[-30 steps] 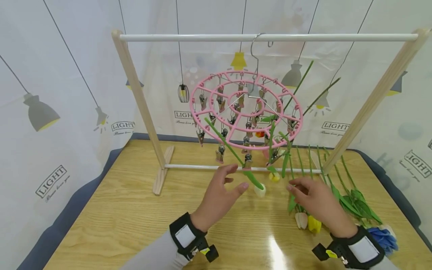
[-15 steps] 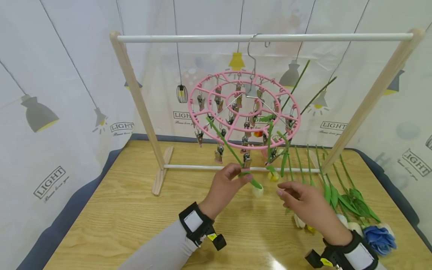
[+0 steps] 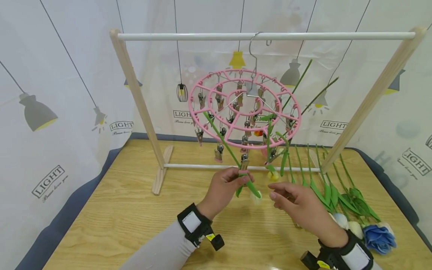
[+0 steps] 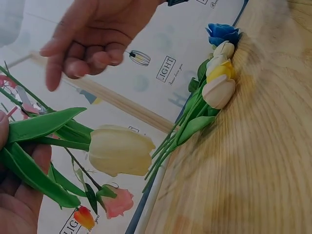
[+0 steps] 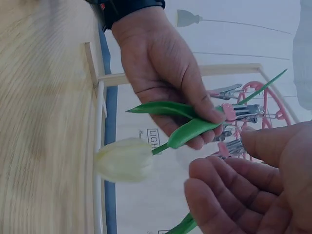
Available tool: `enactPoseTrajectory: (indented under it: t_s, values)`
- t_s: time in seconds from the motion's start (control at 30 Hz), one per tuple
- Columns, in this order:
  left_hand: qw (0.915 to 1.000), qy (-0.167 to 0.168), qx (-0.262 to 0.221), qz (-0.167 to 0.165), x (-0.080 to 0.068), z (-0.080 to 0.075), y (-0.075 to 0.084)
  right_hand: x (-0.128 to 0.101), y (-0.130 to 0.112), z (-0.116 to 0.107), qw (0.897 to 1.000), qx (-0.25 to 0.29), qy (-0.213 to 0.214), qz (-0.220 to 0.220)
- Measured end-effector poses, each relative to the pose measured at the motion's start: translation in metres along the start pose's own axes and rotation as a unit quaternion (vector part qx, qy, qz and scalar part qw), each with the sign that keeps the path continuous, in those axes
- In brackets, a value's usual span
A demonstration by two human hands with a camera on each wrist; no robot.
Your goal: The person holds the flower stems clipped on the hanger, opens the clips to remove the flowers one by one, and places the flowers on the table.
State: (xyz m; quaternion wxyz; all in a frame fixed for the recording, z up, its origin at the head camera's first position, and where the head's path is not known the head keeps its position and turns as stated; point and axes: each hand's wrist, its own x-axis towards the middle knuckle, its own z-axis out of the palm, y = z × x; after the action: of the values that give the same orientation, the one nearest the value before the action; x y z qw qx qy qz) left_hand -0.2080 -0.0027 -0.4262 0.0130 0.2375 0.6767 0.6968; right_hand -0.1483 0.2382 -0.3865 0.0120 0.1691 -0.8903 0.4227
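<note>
A white tulip (image 3: 255,196) hangs head down from a metal clip (image 3: 243,164) on the pink round clip hanger (image 3: 206,108). My left hand (image 3: 241,179) pinches its green stem and leaves just below that clip; in the right wrist view the thumb and fingers (image 5: 195,114) close on the leaves. My right hand (image 3: 280,193) hovers just right of the tulip head (image 5: 124,160), fingers relaxed, holding nothing. In the left wrist view the bloom (image 4: 119,150) hangs below the right hand (image 4: 92,39). A small yellow tulip (image 3: 272,175) hangs from a neighbouring clip.
The hanger hooks on a white rod (image 3: 202,36) of a wooden rack (image 3: 136,93) standing on the wooden table (image 3: 128,217). Several tulips (image 3: 351,208) and a blue flower (image 3: 379,238) lie at the table's right. A printed cloth covers the wall behind.
My left hand rose from open beside the stem and closed on the white tulip's stem and leaves. My right hand drifted left and up, off the tulips on the table.
</note>
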Motion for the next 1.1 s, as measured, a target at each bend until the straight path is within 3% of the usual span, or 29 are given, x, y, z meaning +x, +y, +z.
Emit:
enactPoseTrajectory:
  t_s: [0.13,0.23,0.37,0.77,0.9,1.1]
  values:
    - [1.0,-0.005,-0.001,-0.001,-0.002,-0.003,-0.001,0.003,-0.007,0.007,0.997,0.017,0.035,-0.062]
    - [1.0,-0.002,-0.002,-0.003,-0.002,-0.006,0.0,0.008,-0.013,0.015,0.988,0.005,0.078,-0.131]
    - [0.9999,0.002,-0.007,-0.008,-0.003,-0.009,0.004,0.02,-0.025,0.027,0.976,0.009,0.125,-0.176]
    - [0.9994,0.015,0.028,-0.015,-0.005,-0.019,0.008,0.062,-0.061,0.055,0.969,0.094,0.155,-0.17]
    - [0.9995,0.016,0.022,-0.018,-0.005,-0.022,0.009,0.072,-0.07,0.059,0.968,0.143,0.154,-0.136]
    - [0.9999,0.013,0.006,-0.006,-0.004,-0.024,0.009,0.078,-0.077,0.061,0.967,0.204,0.147,-0.048]
